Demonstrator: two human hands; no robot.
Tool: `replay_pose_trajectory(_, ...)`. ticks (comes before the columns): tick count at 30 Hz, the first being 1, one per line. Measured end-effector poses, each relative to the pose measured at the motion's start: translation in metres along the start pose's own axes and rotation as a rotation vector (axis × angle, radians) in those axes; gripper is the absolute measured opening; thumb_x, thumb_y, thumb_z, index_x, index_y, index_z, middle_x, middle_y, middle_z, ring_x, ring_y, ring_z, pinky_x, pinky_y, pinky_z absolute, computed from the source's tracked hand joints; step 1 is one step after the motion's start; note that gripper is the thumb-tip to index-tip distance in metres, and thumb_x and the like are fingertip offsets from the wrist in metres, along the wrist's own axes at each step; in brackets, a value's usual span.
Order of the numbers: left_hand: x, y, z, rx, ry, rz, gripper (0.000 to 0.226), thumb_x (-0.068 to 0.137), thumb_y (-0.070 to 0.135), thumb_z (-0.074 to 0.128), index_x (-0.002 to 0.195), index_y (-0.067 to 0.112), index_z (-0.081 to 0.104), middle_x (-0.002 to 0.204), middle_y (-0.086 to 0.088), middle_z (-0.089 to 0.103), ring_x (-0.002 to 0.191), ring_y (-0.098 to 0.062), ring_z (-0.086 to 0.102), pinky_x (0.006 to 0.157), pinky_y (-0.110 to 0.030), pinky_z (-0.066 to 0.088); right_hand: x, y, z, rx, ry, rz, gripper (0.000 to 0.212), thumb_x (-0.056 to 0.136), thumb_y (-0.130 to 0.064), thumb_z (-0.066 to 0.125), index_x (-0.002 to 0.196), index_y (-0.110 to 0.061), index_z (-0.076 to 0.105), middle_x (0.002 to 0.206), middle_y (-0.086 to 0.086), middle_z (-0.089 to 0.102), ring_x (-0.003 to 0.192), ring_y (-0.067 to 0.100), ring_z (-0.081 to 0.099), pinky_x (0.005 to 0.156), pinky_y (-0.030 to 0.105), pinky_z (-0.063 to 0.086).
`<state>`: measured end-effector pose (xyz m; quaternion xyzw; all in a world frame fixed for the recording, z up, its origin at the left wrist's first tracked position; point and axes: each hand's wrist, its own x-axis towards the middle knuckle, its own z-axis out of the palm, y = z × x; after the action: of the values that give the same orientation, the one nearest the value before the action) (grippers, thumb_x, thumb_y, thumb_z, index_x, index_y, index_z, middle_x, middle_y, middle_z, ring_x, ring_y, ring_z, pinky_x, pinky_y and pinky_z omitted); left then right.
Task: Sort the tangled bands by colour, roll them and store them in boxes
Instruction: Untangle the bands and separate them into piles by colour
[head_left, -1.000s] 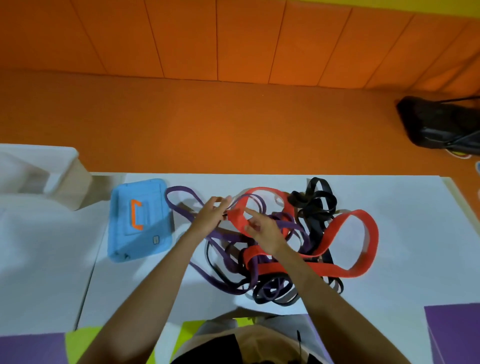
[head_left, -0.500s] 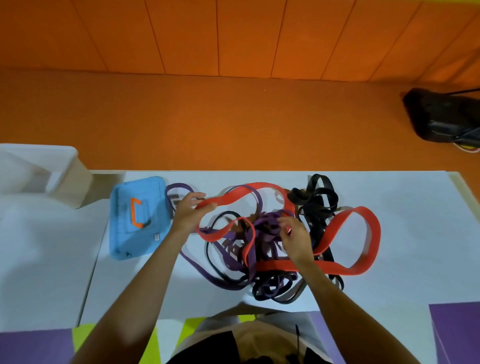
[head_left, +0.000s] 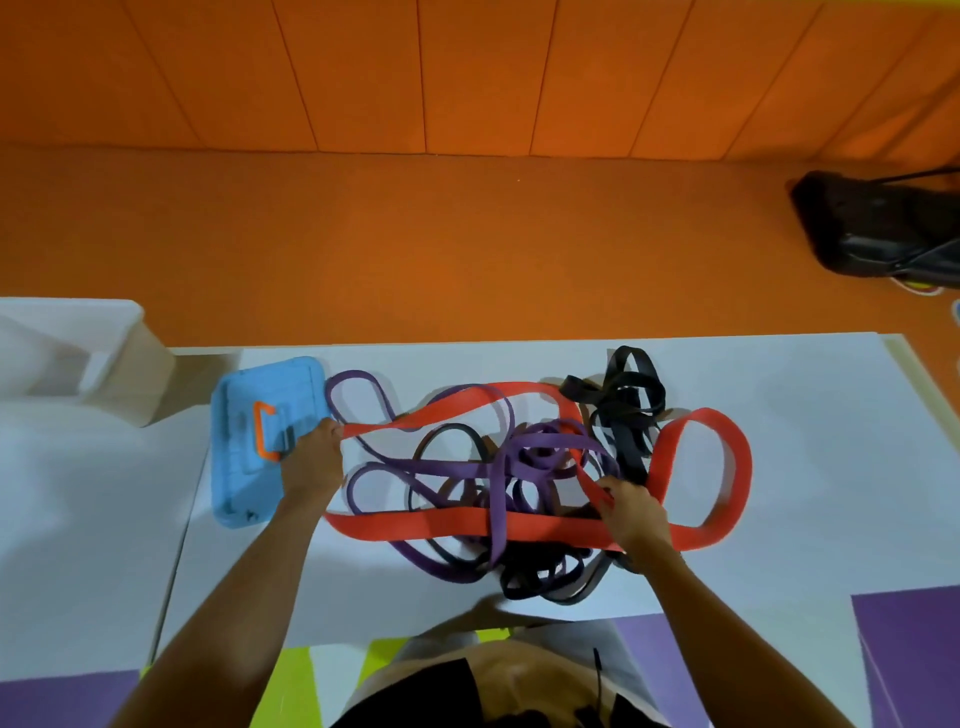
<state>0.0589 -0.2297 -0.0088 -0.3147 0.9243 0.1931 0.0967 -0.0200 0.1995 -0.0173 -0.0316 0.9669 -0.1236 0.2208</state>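
Though tangled, flat red band (head_left: 415, 522) loops

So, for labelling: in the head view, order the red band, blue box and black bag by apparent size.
red band, widest spread
blue box and black bag: similar; the bag is farther and cropped

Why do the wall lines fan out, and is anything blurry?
Head view: the wide lens, tilted down, splays the seams of the orange wall. Head view: the red band throws a soft shadow on the white table. Head view: the left hand gripping it looks slightly soft.
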Motion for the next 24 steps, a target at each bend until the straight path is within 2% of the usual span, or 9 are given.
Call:
replay_pose_trajectory(3,0.006,-0.003,0.001,0.005,0.053,-0.077,0.027,0.106,-0.004,0.041,0.128,-0.001,0.056,0.126,-0.024,0.068,0.116,-0.046,0.067,0.091,-0.054,0.056,-0.002,0.008,-0.010,-0.017,0.095,0.052,0.025,0.104,-0.017,0.059,0.126,-0.022,0.067,0.109,0.006,0.073,0.095,0.031,0.071,0.081,0.041,0.057)
replay_pose_trajectory(6,0.010,0.003,0.004,0.011,0.007,-0.125,0.029,0.104,-0.003,0.042,0.131,-0.001,0.052,0.128,-0.026,0.066,0.119,-0.047,0.065,0.093,-0.055,0.054,0.000,0.019,-0.016,0.065,0.132,0.125,0.016,0.102,-0.021,0.065,0.118,-0.018,0.066,0.105,0.006,0.066,0.087,0.028,0.067,0.080,0.043,0.060)
replay_pose_trajectory(9,0.010,0.021,0.010,0.010,-0.059,-0.163,0.040,0.104,0.004,0.045,0.143,0.005,0.046,0.140,-0.024,0.057,0.133,-0.045,0.052,0.108,-0.060,0.044,0.003,0.023,-0.017,0.126,0.005,0.000,0.019,0.101,-0.028,0.069,0.114,-0.015,0.066,0.105,0.004,0.067,0.090,0.022,0.066,0.079,0.035,0.057)
replay_pose_trajectory(11,0.007,0.037,0.015,0.009,-0.069,-0.152,0.045,0.104,0.010,0.048,0.148,0.009,0.044,0.149,-0.021,0.050,0.141,-0.042,0.044,0.114,-0.061,0.036,0.004,0.023,-0.018,0.172,-0.119,-0.113,0.022,0.101,-0.029,0.070,0.117,-0.013,0.070,0.111,0.003,0.070,0.100,0.019,0.066,0.088,0.030,0.053)
replay_pose_trajectory(14,0.002,0.068,0.025,0.051,-0.022,-0.017,0.049,0.103,0.018,0.056,0.151,0.012,0.045,0.158,-0.018,0.044,0.148,-0.038,0.038,0.118,-0.057,0.038,0.010,0.027,-0.023,0.245,-0.105,-0.186,0.018,0.104,-0.019,0.065,0.111,-0.006,0.074,0.110,0.008,0.074,0.101,0.025,0.070,0.093,0.039,0.056)
replay_pose_trajectory(18,-0.001,0.132,0.042,-0.025,-0.030,0.192,0.046,0.103,0.017,0.061,0.148,0.013,0.052,0.150,-0.012,0.053,0.144,-0.034,0.045,0.120,-0.052,0.039,0.025,0.044,-0.037,0.233,0.052,-0.155,0.016,0.104,-0.006,0.057,0.106,-0.006,0.073,0.100,0.014,0.075,0.086,0.029,0.069,0.074,0.034,0.054)
replay_pose_trajectory(21,-0.003,0.181,0.056,-0.052,-0.084,0.351,0.044,0.103,0.014,0.060,0.147,0.016,0.053,0.151,-0.008,0.053,0.144,-0.031,0.044,0.120,-0.049,0.037,0.041,0.058,-0.049,0.268,0.092,-0.115,0.020,0.102,-0.003,0.057,0.114,-0.005,0.073,0.106,0.013,0.076,0.094,0.033,0.071,0.082,0.041,0.056)
replay_pose_trajectory(24,-0.003,0.224,0.070,-0.074,-0.163,0.551,0.039,0.101,0.008,0.058,0.140,0.016,0.060,0.146,-0.004,0.058,0.138,-0.028,0.049,0.117,-0.045,0.039,0.061,0.070,-0.060,0.253,0.096,-0.097,0.025,0.104,-0.005,0.053,0.120,-0.007,0.072,0.111,0.013,0.072,0.101,0.033,0.069,0.085,0.040,0.055)
